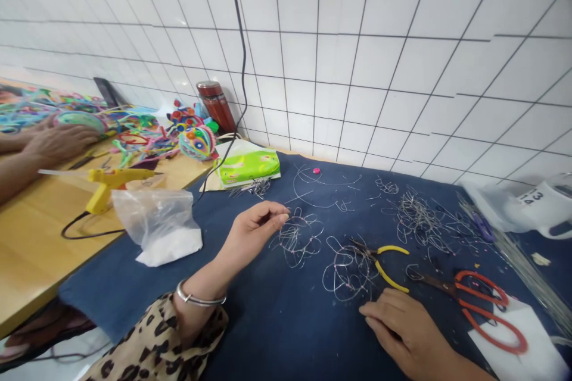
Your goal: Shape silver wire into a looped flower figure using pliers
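Observation:
My left hand (254, 232) has thumb and forefinger pinched at the upper left edge of a looped wire piece (300, 241), silver with small pink beads. To its right lies a second looped wire piece (348, 272), also beaded. The jaws of yellow-handled pliers (379, 259) rest over that second piece. My right hand (404, 330) lies on the dark blue cloth (277, 321) just below the pliers. Its fingers are loosely curled, the thumb a little apart, and nothing shows in them.
Red-handled scissors (473, 297) lie right, partly over white paper (518, 339). A wire tangle (420, 220), straight wires (536, 274) and a white mug (552, 205) are beyond. Left are a plastic bag (156, 214), tissue pack (248, 166), glue gun (111, 184) and another person's hands (62, 143).

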The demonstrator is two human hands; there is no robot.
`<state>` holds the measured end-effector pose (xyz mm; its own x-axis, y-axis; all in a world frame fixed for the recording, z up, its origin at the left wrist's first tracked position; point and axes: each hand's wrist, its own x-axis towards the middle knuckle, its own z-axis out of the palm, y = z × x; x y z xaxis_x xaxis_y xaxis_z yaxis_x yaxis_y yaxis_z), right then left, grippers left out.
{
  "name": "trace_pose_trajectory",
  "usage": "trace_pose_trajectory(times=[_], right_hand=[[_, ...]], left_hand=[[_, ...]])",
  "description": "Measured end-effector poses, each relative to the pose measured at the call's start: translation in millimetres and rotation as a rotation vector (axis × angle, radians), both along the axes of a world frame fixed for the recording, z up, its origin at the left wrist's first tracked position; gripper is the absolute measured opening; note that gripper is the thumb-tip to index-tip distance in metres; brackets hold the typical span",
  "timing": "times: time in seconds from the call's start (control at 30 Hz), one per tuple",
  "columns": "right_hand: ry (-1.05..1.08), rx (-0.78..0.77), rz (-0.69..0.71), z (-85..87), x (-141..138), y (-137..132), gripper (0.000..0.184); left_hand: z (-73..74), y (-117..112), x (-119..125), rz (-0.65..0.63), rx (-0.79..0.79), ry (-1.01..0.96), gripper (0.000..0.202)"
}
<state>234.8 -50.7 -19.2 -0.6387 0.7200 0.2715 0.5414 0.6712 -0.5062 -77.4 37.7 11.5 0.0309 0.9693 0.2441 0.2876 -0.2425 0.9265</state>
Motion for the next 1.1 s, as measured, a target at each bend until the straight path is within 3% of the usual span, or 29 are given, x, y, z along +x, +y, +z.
trace_pose_trajectory(times=[0.3,0.6,0.77,0.93,1.1], right_hand=[[0.003,0.036,-0.037,1.1,-1,-5,0.019],[0.035,0.064,-0.074,1.7,-1,-8,0.018],[0.006,0.086,-0.069,2.6,-2,-8,0.02],[-0.007,0.222,-0.034,3.3,-3,-6,0.024],[0.02,0.249,-0.084,18.9,-7,-7,0.023]], left_hand=[[-3.9,-5,1,0.072,0.037,-0.093,0.018],[-6.5,-2,6,0.03,-0.043,-0.304,0.019],[-1.8,-2,3,0.011,-0.088,-0.399,0.017],[6.6,-3,0,-0.079,-0.142,-0.545,0.014],[12.9,-7,-2,-0.138,-0.183,-0.673,0.013]])
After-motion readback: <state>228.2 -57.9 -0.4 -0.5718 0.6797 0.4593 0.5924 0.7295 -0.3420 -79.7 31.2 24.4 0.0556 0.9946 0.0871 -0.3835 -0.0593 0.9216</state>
